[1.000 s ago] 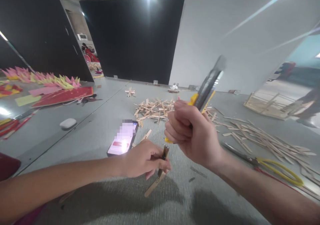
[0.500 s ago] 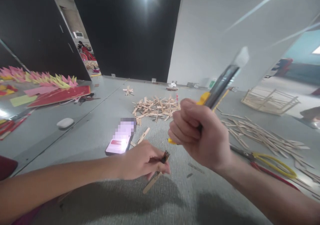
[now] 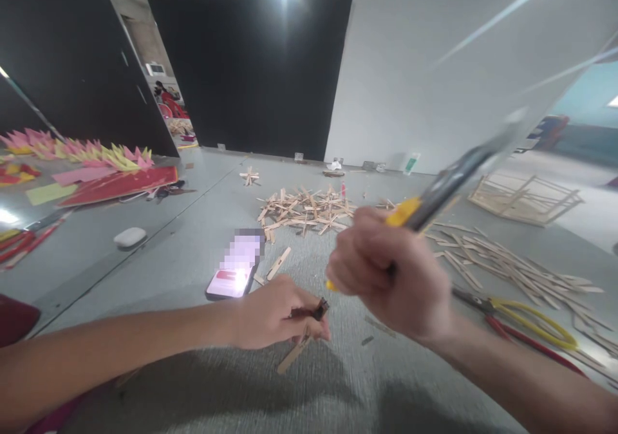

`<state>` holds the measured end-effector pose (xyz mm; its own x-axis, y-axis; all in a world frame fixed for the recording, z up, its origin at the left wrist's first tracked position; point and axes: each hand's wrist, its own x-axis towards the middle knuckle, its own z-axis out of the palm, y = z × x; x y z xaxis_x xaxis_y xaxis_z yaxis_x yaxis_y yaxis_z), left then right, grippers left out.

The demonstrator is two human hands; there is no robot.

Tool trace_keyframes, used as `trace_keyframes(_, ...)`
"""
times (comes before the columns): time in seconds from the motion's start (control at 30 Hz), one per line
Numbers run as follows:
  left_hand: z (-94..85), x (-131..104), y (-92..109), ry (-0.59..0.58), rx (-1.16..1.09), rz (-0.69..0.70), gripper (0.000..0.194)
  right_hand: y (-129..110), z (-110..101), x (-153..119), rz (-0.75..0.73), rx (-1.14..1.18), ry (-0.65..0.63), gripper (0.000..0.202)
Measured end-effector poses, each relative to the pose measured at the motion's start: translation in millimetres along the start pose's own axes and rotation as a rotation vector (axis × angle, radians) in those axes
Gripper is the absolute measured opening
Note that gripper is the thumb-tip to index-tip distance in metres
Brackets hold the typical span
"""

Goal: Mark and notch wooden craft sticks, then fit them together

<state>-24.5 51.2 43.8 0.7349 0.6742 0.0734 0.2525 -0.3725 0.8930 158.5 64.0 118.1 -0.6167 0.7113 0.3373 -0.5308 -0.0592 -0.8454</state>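
Observation:
My right hand (image 3: 391,279) is closed in a fist around a yellow and black utility knife (image 3: 449,186), whose blade end points up and to the right, blurred by motion. Lower down, my left hand (image 3: 275,311) pinches a flat wooden stick with a dark end (image 3: 302,340) just above the grey floor. The two hands are close together but apart.
A lit phone (image 3: 234,270) lies left of my hands. A heap of wooden sticks (image 3: 304,208) sits beyond, longer sticks (image 3: 502,260) and yellow-handled pliers (image 3: 526,315) to the right. A stick frame (image 3: 526,199) stands far right, coloured paper shapes (image 3: 87,157) and a white case (image 3: 129,236) left.
My right hand has swung the utility knife from nearly upright down toward the right. The stick in my left hand has tilted flatter.

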Motion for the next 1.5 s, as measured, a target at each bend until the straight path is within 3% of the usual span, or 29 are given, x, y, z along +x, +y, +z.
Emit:
trace_keyframes(0.1, -0.2, 0, 0, 0.0, 0.008, 0.013, 0.017, 1, 2, -1, 0.064, -0.057, -0.044, 0.042)
trace_keyframes(0.43, 0.5, 0, -1, -0.011, -0.036, -0.02, 0.018, 1, 3, 2, 0.02, 0.011, 0.035, 0.041)
trace_keyframes(0.73, 0.8, 0, 0, 0.0, -0.101, -0.065, 0.017, 4, 2, -6, 0.061, -0.033, 0.025, 0.041)
trace_keyframes(1.03, 0.9, 1, 1, -0.005, -0.123, -0.111, 0.019, 3, -1, 0, 0.004, 0.03, 0.135, 0.044)
trace_keyframes(1.5, 1.8, 1, -3, -0.01, -0.114, -0.084, 0.018, 2, 5, 3, 0.074, -0.074, 0.033, 0.04)
